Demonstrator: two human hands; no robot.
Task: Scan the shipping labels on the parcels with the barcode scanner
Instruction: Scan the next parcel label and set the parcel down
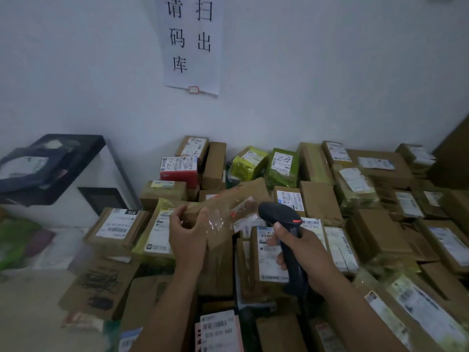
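- While L hand [187,235] grips a flat brown cardboard parcel [223,207] by its near end, held up and tilted over the middle of the pile [321,199], step in hand reads as: present label [245,212], aim.
- R hand [304,252] is curled round the grip of the black plastic barcode scanner [281,214]; its head sits just beside the parcel's label, facing it.
- Next move, prob.: square scanner window to the barcode, pull trigger; label looks creased under glossy clear tape, so glare may call for a re-tilt.
- Pile: matte kraft boxes, crinkly yellow-green poly bags [250,162], white printed labels; whatever carries them is hidden.
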